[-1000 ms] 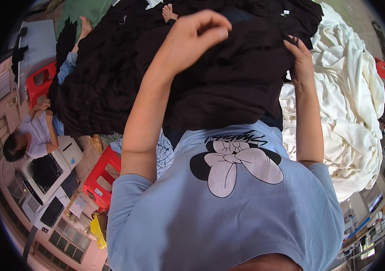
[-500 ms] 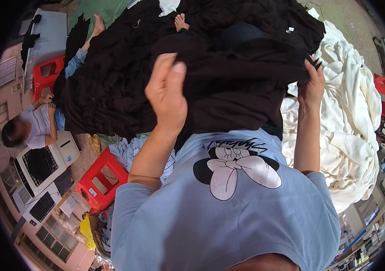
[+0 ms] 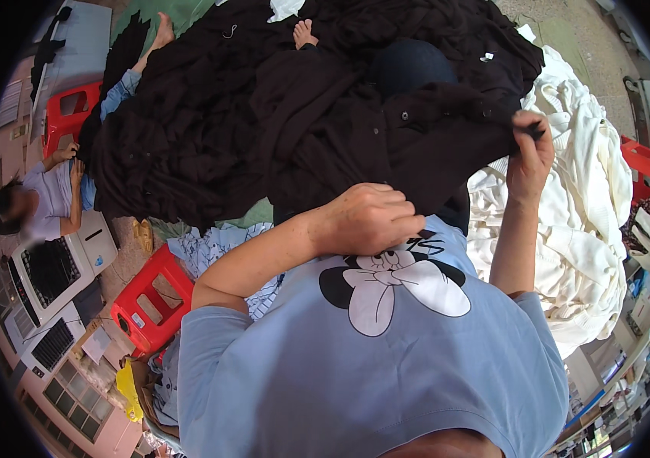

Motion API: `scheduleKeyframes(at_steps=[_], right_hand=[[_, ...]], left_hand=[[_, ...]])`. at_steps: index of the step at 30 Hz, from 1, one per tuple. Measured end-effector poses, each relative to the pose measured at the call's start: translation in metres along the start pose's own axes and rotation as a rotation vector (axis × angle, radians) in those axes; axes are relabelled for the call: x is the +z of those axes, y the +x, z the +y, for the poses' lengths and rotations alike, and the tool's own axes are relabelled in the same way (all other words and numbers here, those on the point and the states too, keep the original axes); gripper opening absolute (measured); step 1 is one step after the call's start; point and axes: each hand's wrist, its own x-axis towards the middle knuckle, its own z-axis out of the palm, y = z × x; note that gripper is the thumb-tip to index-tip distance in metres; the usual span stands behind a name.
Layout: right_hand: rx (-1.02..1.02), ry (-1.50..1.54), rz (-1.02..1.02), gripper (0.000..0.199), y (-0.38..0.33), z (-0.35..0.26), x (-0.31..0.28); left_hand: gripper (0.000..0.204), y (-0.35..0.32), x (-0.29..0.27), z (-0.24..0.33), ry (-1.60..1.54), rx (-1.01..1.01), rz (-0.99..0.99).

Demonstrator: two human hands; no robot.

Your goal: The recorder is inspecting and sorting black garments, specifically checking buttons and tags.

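A black garment (image 3: 416, 145) with small round buttons is spread in front of my chest. My left hand (image 3: 371, 220) is curled into a fist at its lower edge, close against my light blue printed shirt (image 3: 386, 359), and seems to grip the cloth there. My right hand (image 3: 531, 149) is raised at the right and pinches the garment's upper right corner between its fingertips. The garment hangs stretched between the two hands, over a large heap of black clothes (image 3: 210, 137).
A heap of white clothes (image 3: 584, 229) lies at the right. Red plastic stools (image 3: 153, 301) (image 3: 65, 114) stand at the left, beside a seated person (image 3: 46, 202) and white machines (image 3: 54, 267). Someone's bare feet (image 3: 304, 32) show at the top. Another red stool (image 3: 645, 160) stands far right.
My left hand has come down from high on the black heap to my chest, drawing the garment's edge with it. My right hand has kept its hold and lifted slightly.
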Motion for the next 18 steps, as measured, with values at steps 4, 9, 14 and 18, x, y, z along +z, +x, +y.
scheduleKeyframes(at_steps=[4, 9, 14, 18], right_hand=[[0.028, -0.158, -0.101, 0.022, -0.023, 0.013, -0.029], [0.141, -0.109, -0.014, 0.019, -0.031, 0.015, -0.023], [0.128, -0.161, 0.044, 0.016, -0.026, 0.013, -0.013], [0.172, -0.157, 0.048, 0.015, -0.024, 0.012, -0.011]], left_hand=[[0.017, -0.006, -0.006, -0.002, -0.132, -0.137, 0.015], [0.016, 0.003, -0.011, -0.004, -0.145, -0.168, -0.033], [0.019, 0.011, -0.018, -0.004, -0.119, -0.135, 0.076], [0.026, 0.009, -0.029, -0.006, -0.141, -0.142, 0.046]])
